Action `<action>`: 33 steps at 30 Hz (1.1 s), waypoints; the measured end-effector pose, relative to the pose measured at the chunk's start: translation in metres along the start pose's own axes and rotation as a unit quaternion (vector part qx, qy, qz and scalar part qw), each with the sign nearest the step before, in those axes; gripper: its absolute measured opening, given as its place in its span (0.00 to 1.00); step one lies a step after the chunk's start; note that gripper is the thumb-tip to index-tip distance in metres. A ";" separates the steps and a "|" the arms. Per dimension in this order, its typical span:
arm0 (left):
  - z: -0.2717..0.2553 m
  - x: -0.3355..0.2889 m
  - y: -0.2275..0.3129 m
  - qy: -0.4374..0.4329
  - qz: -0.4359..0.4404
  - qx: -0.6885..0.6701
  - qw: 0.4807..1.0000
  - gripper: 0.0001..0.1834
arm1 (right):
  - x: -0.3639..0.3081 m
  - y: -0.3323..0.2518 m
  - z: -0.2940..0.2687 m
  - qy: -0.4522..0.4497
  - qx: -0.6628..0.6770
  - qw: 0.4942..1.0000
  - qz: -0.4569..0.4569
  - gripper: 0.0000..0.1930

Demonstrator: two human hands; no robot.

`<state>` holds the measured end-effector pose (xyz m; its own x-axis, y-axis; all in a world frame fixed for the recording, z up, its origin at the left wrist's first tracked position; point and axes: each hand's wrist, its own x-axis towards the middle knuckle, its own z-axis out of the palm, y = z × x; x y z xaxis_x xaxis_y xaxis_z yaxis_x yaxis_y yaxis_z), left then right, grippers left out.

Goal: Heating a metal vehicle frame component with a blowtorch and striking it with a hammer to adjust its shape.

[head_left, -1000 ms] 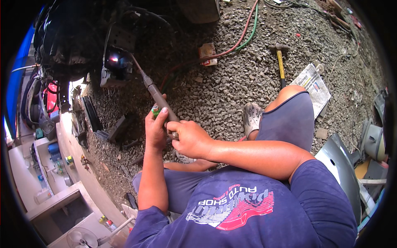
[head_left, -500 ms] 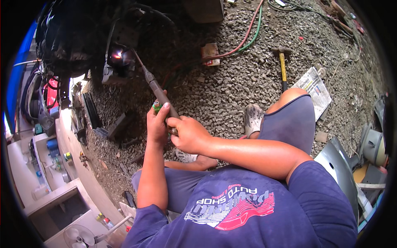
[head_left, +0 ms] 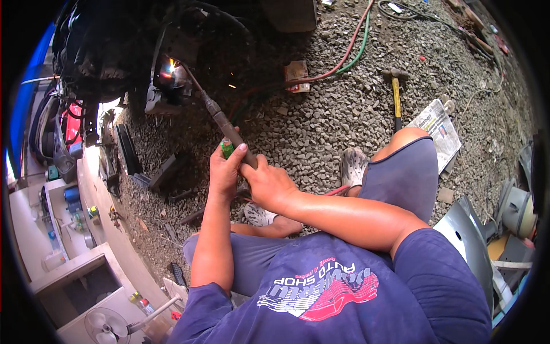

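Both my hands grip a long gas torch [head_left: 220, 118] that points up and left, away from me. My left hand [head_left: 224, 172] is closed around the handle and also keeps a green lighter [head_left: 227, 148] by the thumb. Behind it, my right hand [head_left: 270, 184] is wrapped round the rear part of the handle. At the torch's tip a bright white-orange glow [head_left: 170, 67] burns against a dark metal bracket [head_left: 162, 98] under a shadowed vehicle part. Small sparks [head_left: 232, 86] fly to the right of the tip.
Red [head_left: 350, 46] and green hoses [head_left: 362, 51] cross the gravel [head_left: 326, 114]. A yellow-handled hammer [head_left: 396, 97], a folded newspaper [head_left: 438, 135] and a small torn box [head_left: 297, 76] lie there. Grey body panels [head_left: 467, 241] stand at right; a fan [head_left: 107, 325] is at lower left.
The glow at the tip has grown brighter and more orange, and sparks now fly from it. My grip on the torch stays the same; the whole view has shifted slightly.
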<state>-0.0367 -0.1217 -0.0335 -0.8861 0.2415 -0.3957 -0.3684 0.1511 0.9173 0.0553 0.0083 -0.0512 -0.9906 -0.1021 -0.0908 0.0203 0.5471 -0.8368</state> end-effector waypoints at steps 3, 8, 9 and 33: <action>-0.002 0.003 -0.002 -0.009 -0.009 -0.028 1.000 0.31 | 0.002 0.005 0.006 0.011 -0.026 1.000 -0.011 0.23; -0.006 0.004 -0.001 -0.031 -0.035 -0.028 0.999 0.29 | 0.002 0.004 0.005 0.009 -0.060 0.998 -0.019 0.18; -0.007 0.004 -0.001 -0.030 -0.034 -0.028 0.999 0.29 | 0.002 0.004 0.005 0.010 -0.051 0.998 -0.018 0.18; -0.006 -0.012 0.023 -0.031 -0.004 0.071 0.997 0.13 | -0.025 -0.009 -0.021 -0.017 0.093 0.995 -0.017 0.15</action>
<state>-0.0360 -0.1269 -0.0077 -0.8626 0.2974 -0.4093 -0.3282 0.2868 0.9000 0.0769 0.0228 -0.0299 -0.9860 -0.1478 -0.0772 0.0155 0.3797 -0.9250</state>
